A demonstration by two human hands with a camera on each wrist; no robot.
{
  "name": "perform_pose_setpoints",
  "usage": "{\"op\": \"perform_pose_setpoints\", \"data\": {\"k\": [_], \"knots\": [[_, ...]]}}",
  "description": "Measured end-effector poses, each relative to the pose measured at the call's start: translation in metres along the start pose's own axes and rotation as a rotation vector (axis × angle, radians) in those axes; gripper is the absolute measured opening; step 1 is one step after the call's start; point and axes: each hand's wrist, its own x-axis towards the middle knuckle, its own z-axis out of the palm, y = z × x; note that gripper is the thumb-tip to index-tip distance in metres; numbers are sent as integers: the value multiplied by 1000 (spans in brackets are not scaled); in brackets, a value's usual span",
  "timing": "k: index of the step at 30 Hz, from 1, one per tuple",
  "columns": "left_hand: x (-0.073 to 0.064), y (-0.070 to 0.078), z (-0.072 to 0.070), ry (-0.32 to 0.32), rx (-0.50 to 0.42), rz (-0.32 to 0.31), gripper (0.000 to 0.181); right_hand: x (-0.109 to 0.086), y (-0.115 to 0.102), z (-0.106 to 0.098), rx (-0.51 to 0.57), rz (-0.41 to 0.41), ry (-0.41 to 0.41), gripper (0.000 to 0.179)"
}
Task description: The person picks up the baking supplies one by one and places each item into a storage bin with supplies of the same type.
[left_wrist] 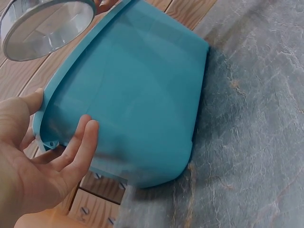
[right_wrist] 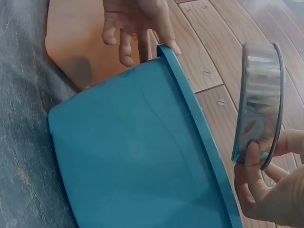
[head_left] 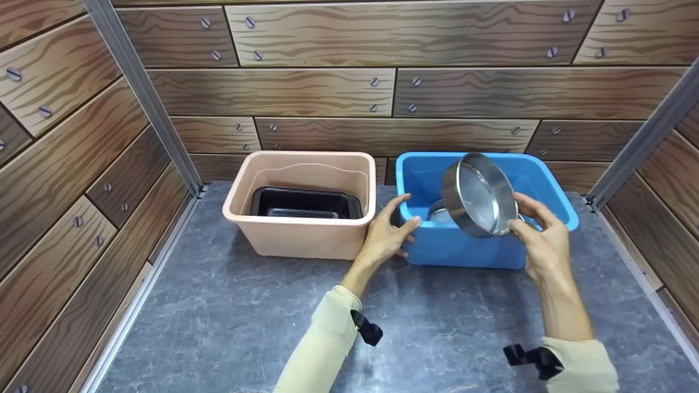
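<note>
My right hand (head_left: 546, 237) pinches the rim of a round metal sieve (head_left: 457, 196), thumb on one side and fingers on the other. The sieve is tilted above the front of a blue bin (head_left: 464, 248), its fine mesh showing. In the right wrist view the sieve (right_wrist: 260, 90) appears edge-on, above the bin's rim. My left hand (head_left: 385, 234) rests at the bin's front left corner, thumb and index finger touching the rim. Its other fingers (left_wrist: 88, 142) extend loosely beside the outer wall. Another round metal piece (head_left: 438, 210) lies inside the blue bin, partly hidden.
A peach bin (head_left: 306, 240) stands left of the blue one, close to my left wrist. Inside it sits a black rectangular pan (head_left: 306, 196). Wood-patterned walls (head_left: 306, 90) enclose the grey marbled tabletop (head_left: 229, 322) at the back and both sides.
</note>
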Motion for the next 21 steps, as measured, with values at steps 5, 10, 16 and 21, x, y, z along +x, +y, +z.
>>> {"op": "perform_pose_setpoints", "data": {"k": [5,10,16,21], "knots": [[1,0,0,9,13,15,58,13,1,7,-37,39,31,54],[1,-1,0,9,18,13,57,26,7,11,-83,61,59,54],[0,-2,1,0,13,5,58,32,12,13,-121,64,82,57],[0,0,1,5,12,14,57,32,13,15,-163,50,81,60]]}}
